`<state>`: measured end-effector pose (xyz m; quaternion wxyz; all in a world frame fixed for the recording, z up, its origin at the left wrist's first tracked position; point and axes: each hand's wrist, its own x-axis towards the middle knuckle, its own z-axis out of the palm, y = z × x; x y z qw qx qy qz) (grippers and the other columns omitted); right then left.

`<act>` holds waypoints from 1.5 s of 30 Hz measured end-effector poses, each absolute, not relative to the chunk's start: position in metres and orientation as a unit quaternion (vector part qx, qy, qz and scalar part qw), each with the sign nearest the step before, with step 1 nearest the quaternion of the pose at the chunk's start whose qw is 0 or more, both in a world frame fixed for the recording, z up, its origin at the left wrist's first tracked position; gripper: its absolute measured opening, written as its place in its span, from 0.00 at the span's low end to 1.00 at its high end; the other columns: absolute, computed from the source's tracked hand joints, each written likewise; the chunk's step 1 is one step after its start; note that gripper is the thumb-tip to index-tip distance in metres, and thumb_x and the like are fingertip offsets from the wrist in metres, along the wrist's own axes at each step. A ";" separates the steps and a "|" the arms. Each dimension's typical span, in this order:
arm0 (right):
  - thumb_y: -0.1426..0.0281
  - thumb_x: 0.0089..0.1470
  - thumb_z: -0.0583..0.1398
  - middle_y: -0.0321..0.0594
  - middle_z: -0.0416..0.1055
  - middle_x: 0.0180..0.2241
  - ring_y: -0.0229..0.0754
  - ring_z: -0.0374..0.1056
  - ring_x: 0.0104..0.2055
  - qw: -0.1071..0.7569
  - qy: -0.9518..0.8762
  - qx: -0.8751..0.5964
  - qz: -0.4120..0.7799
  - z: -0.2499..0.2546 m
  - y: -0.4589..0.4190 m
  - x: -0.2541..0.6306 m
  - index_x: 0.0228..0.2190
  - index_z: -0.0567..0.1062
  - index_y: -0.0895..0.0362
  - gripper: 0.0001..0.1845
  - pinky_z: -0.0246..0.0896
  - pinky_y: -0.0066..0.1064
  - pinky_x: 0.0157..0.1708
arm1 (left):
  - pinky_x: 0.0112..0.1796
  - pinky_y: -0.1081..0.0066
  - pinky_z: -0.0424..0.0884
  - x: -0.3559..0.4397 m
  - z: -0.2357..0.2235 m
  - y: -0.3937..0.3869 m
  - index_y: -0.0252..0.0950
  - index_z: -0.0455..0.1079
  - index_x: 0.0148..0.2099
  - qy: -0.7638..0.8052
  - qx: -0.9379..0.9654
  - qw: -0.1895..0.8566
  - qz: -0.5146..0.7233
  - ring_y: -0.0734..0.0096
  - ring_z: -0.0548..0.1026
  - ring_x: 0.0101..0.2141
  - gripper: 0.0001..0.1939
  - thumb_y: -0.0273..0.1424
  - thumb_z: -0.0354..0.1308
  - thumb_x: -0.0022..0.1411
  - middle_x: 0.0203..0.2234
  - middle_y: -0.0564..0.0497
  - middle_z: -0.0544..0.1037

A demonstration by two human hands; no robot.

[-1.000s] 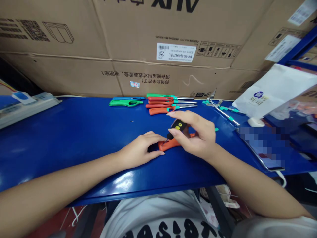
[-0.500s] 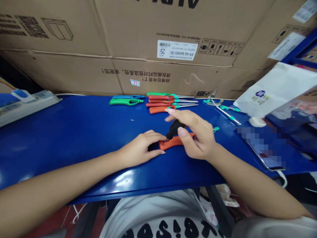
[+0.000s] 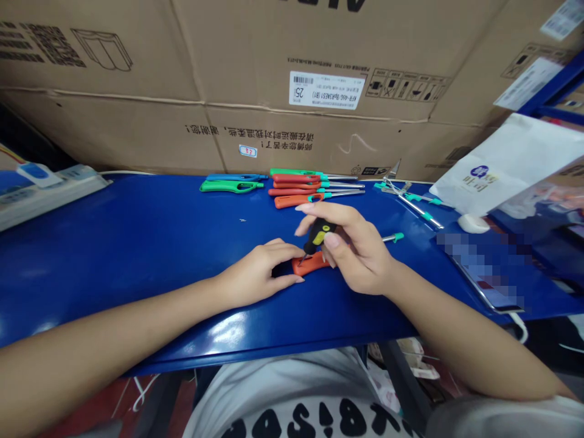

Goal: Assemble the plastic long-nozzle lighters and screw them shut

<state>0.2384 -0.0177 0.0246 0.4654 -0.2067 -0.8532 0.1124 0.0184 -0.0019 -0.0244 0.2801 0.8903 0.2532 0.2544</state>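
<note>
Screwdriver (image 3: 318,235) turned in right hand (image 3: 358,252), tip at orange casing (image 3: 312,263).

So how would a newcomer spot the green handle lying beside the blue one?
Find the big cardboard box behind the blue tabletop. Along its foot, left of the red handles, lie a blue handle and the green handle. The green one is nearer the front edge, with no metal rod showing.
</note>
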 end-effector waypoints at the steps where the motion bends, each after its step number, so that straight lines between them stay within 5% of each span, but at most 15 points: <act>1: 0.71 0.66 0.56 0.43 0.78 0.47 0.41 0.77 0.43 0.474 -0.850 -0.209 0.091 0.025 -0.018 0.238 0.57 0.69 0.54 0.19 0.75 0.33 0.40 | 0.49 0.61 0.72 0.019 -0.024 -0.002 0.36 0.73 0.54 0.253 0.891 0.280 0.254 0.61 0.77 0.46 0.15 0.32 0.64 0.66 0.45 0.46 0.81; 5: 0.68 0.63 0.61 0.41 0.80 0.43 0.41 0.78 0.36 0.500 -0.837 -0.218 -0.041 0.025 -0.019 0.238 0.54 0.73 0.52 0.17 0.75 0.31 0.35 | 0.49 0.62 0.72 0.019 -0.025 -0.002 0.38 0.73 0.54 0.250 0.892 0.279 0.253 0.62 0.77 0.45 0.15 0.31 0.64 0.66 0.44 0.48 0.81; 10: 0.70 0.69 0.50 0.45 0.77 0.51 0.41 0.77 0.42 0.473 -0.834 -0.256 0.123 0.022 -0.019 0.236 0.65 0.62 0.54 0.25 0.76 0.35 0.39 | 0.51 0.61 0.71 0.018 -0.026 -0.001 0.35 0.72 0.56 0.254 0.889 0.283 0.254 0.60 0.76 0.48 0.18 0.33 0.64 0.66 0.48 0.45 0.80; 14: 0.68 0.63 0.62 0.43 0.79 0.48 0.41 0.77 0.38 0.505 -0.827 -0.245 0.022 0.021 -0.016 0.235 0.56 0.72 0.52 0.20 0.76 0.32 0.36 | 0.50 0.61 0.71 0.019 -0.026 -0.001 0.36 0.73 0.54 0.251 0.890 0.285 0.252 0.61 0.76 0.47 0.16 0.32 0.64 0.66 0.46 0.46 0.80; 20: 0.70 0.69 0.50 0.46 0.77 0.50 0.42 0.77 0.44 0.463 -0.846 -0.241 0.108 0.027 -0.018 0.236 0.61 0.67 0.55 0.22 0.76 0.37 0.43 | 0.50 0.61 0.71 0.018 -0.026 -0.001 0.35 0.72 0.56 0.257 0.888 0.287 0.250 0.59 0.76 0.48 0.18 0.33 0.64 0.66 0.47 0.44 0.80; 26: 0.68 0.59 0.66 0.40 0.79 0.34 0.39 0.73 0.31 0.521 -0.827 -0.204 -0.054 0.028 -0.018 0.236 0.48 0.76 0.55 0.15 0.72 0.30 0.31 | 0.49 0.62 0.71 0.019 -0.024 -0.002 0.38 0.74 0.51 0.252 0.890 0.286 0.249 0.62 0.76 0.44 0.12 0.32 0.63 0.67 0.43 0.48 0.81; 31: 0.70 0.69 0.48 0.47 0.77 0.50 0.43 0.76 0.47 0.462 -0.859 -0.214 0.059 0.031 -0.020 0.237 0.60 0.69 0.55 0.22 0.74 0.38 0.45 | 0.49 0.62 0.72 0.019 -0.026 -0.001 0.37 0.73 0.54 0.253 0.887 0.286 0.258 0.60 0.76 0.46 0.15 0.33 0.64 0.66 0.45 0.46 0.80; 36: 0.68 0.62 0.63 0.40 0.80 0.38 0.40 0.75 0.35 0.502 -0.835 -0.224 -0.003 0.029 -0.020 0.236 0.51 0.76 0.54 0.15 0.74 0.31 0.37 | 0.48 0.63 0.72 0.019 -0.026 -0.001 0.37 0.74 0.52 0.253 0.889 0.283 0.256 0.62 0.77 0.44 0.13 0.32 0.64 0.66 0.42 0.48 0.81; 41: 0.71 0.68 0.52 0.46 0.76 0.52 0.42 0.76 0.45 0.463 -0.850 -0.243 0.062 0.027 -0.020 0.234 0.62 0.66 0.55 0.23 0.75 0.35 0.42 | 0.49 0.61 0.73 0.019 -0.026 -0.001 0.37 0.73 0.54 0.255 0.888 0.284 0.257 0.60 0.77 0.47 0.15 0.33 0.64 0.66 0.46 0.45 0.80; 45: 0.69 0.65 0.59 0.42 0.79 0.45 0.39 0.76 0.38 0.484 -0.843 -0.224 0.069 0.026 -0.020 0.233 0.55 0.72 0.54 0.18 0.75 0.31 0.38 | 0.49 0.61 0.73 0.019 -0.026 -0.001 0.37 0.74 0.51 0.258 0.888 0.280 0.258 0.60 0.77 0.45 0.12 0.33 0.63 0.66 0.43 0.47 0.81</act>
